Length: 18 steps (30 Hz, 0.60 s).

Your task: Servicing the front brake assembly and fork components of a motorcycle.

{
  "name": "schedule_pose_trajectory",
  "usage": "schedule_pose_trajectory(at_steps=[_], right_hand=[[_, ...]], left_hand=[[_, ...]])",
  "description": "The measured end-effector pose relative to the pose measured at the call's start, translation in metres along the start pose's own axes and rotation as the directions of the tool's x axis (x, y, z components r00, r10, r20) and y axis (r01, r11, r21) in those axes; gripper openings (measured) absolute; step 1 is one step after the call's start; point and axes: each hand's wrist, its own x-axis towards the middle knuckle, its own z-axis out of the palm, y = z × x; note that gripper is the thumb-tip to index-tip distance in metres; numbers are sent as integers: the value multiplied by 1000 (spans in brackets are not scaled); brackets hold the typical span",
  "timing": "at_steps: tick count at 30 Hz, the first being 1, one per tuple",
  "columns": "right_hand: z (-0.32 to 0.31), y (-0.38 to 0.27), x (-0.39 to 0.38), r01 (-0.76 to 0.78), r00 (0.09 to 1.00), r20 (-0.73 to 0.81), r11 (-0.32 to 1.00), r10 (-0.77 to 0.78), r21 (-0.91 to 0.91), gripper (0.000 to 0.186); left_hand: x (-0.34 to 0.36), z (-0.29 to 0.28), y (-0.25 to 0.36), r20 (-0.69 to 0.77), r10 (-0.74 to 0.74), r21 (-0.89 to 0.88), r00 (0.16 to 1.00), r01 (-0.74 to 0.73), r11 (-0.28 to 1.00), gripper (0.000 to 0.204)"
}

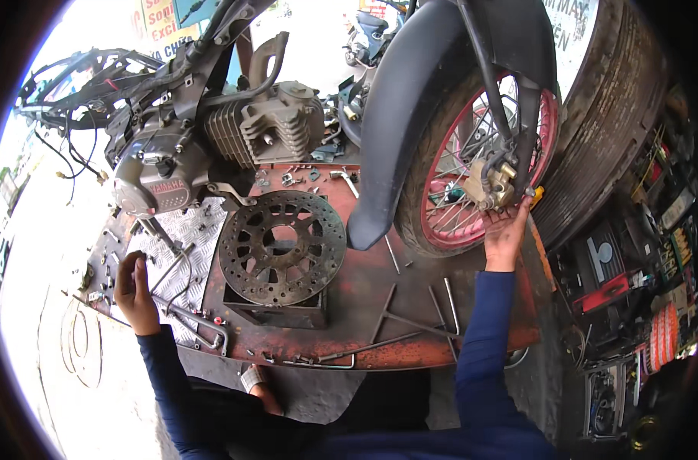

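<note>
At the front wheel [441, 165], my right hand [505, 236] is turned palm up beneath a gold-coloured brake caliper [488, 182]. Its fingers curl against the lower edge, and the thumb reaches up beside a small metal end at the caliper's right; the fingertips are partly hidden. My left hand [137, 295] hovers over the left side of the bench with fingers loosely bent and apart, nothing visible in it. Between the hands, a worn brake disc [282, 205] with drilled holes rests on a dark metal box frame [278, 316].
A motorcycle engine [161, 165] and frame stand at the far left. The red bench [364, 337] bears a metal stand of thin rods [410, 322], a bent pipe [199, 318], a patterned metal plate [169, 264] and scattered bolts. A black fender [399, 100] overhangs the tyre. Tool trays [606, 257] lie right.
</note>
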Motion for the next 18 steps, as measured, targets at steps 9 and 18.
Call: schedule_pose_trajectory(at_steps=[9,18], right_hand=[[-3,-40,35,-184,980,-3,894,201,-408,67],[-37,-62,89,192,761,-21,257,-648,-947,40]], left_hand=[[131,77,15,157,660,702,735,-553,449,34],[134,88,0,128,730,654,671,-611,447,33]])
